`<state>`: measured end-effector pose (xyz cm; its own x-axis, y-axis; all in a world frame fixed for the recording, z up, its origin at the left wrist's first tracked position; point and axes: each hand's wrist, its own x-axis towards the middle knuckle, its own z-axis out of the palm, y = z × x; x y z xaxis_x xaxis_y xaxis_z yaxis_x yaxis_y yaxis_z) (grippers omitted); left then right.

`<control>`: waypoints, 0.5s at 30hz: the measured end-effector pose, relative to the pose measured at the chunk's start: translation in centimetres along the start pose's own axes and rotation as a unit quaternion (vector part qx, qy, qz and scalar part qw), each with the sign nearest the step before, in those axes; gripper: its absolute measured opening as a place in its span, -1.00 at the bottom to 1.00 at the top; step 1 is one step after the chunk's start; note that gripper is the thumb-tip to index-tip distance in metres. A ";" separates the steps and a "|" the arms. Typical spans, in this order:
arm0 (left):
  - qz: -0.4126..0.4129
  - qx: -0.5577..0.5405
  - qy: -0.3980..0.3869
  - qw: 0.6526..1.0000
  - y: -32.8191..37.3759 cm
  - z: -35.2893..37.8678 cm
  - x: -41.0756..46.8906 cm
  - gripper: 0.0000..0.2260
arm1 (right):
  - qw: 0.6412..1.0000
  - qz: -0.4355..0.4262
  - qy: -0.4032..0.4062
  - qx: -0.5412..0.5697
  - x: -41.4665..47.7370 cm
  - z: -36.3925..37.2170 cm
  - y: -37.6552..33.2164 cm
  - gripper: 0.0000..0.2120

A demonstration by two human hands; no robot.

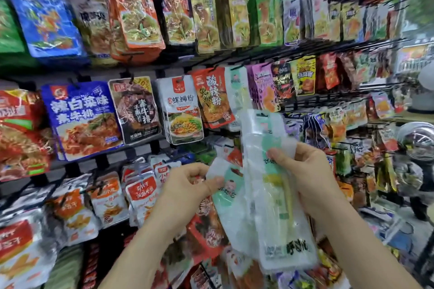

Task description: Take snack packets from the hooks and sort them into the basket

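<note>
fingers (279,156) of our right hand (307,171) were curled round a stack of pale mint-green packets (277,218), and our left hand (187,185) pinched a single packet (229,197) by its top edge, both off the hooks (132,53), with no basket in view. we judged it best to square the single packet onto the stack before lowering, as the film looked slippery. their print was blurred, but behind we read 酸辣粉 on a red packet (215,96) and 螺蛳粉 on a white packet (182,112).

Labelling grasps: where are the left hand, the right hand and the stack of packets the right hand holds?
left hand (186,185): head view, its back.
right hand (311,171): head view, its back.
stack of packets (278,204): head view, front packet's green label.
</note>
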<state>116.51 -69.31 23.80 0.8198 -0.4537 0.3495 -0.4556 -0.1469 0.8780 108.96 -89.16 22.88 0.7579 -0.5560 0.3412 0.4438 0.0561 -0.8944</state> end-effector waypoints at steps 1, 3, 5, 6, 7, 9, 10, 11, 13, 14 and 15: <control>0.013 0.022 0.022 0.999 0.1 0.3 0.7 -0.94 | 1.000 -0.021 -0.013 -0.015 1.1 -0.7 -0.1 -0.90; 0.037 0.053 0.076 0.995 0.3 1.0 2.4 -0.92 | 0.997 -0.054 -0.039 -0.043 3.3 -2.1 -0.4 -0.84; 0.055 0.063 0.142 0.986 0.7 2.0 4.2 -0.88 | 0.992 -0.077 -0.078 -0.054 5.4 -3.4 -0.9 -0.81; 0.063 0.080 0.170 0.980 1.0 2.7 5.1 -0.88 | 0.990 -0.083 -0.100 -0.053 6.4 -3.9 -0.9 -0.82; 0.071 0.104 0.194 0.973 1.2 3.5 6.0 -0.89 | 0.988 -0.084 -0.124 -0.045 7.3 -4.1 -0.9 -0.81; 0.086 0.143 0.234 0.958 1.8 5.2 7.6 -0.88 | 0.981 -0.087 -0.167 -0.046 9.0 -3.9 -0.2 -0.79; 0.090 0.143 0.254 0.952 1.8 5.9 8.4 -0.86 | 0.977 -0.090 -0.181 -0.064 9.8 -3.5 0.4 -0.77; 0.090 0.125 0.267 0.951 1.9 6.7 9.1 -0.85 | 0.975 -0.092 -0.187 -0.079 10.4 -3.0 1.0 -0.76; 0.080 0.063 0.272 0.957 2.0 7.9 10.1 -0.84 | 0.976 -0.093 -0.179 -0.082 11.6 -2.1 2.2 -0.78; 0.075 0.034 0.273 0.958 2.1 8.4 10.4 -0.84 | 0.977 -0.095 -0.173 -0.082 12.1 -1.9 2.7 -0.80; 0.069 0.004 0.274 0.959 2.0 8.8 10.7 -0.83 | 0.977 -0.099 -0.168 -0.088 12.6 -1.7 3.1 -0.81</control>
<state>121.31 -82.19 26.40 0.8096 0.0606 0.5839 -0.5741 -0.1260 0.8091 119.04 -97.43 23.93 0.7924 -0.2358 0.5626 0.5317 -0.1851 -0.8265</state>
